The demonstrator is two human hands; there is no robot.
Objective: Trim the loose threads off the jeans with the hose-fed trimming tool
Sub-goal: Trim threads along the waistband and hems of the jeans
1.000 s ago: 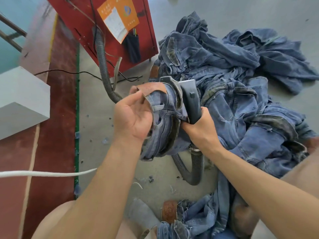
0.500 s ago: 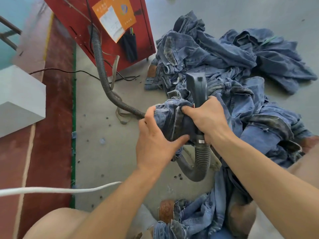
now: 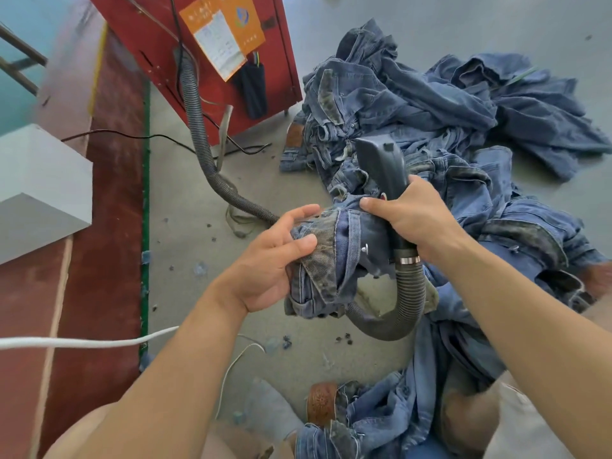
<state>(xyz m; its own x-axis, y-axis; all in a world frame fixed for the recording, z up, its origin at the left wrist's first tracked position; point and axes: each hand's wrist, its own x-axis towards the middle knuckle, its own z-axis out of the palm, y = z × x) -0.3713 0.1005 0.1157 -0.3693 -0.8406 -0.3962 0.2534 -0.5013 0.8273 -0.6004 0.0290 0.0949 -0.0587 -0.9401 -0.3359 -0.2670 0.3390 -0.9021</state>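
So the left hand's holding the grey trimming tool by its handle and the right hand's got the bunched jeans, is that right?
No, the hands are swapped. In the head view the right hand grips the grey trimming tool by its handle, and the left hand holds the bunched jeans.

No legible text anywhere. Orange placard (image 3: 222, 34) on the red machine cabinet (image 3: 155, 44): faint pale characters along top edge, too blurred to read; round blue-green logo near its upper right corner, design unclear. White printed sheet (image 3: 217, 44) stuck on the placard w/ rows of fine print, too small to make out. Brown leather waistband patch (image 3: 294, 135) on jeans at left edge of the denim pile: markings indistinct. Second brown patch (image 3: 322, 404) on jeans near bottom of view: embossed pattern, no letters or nos. discernible.
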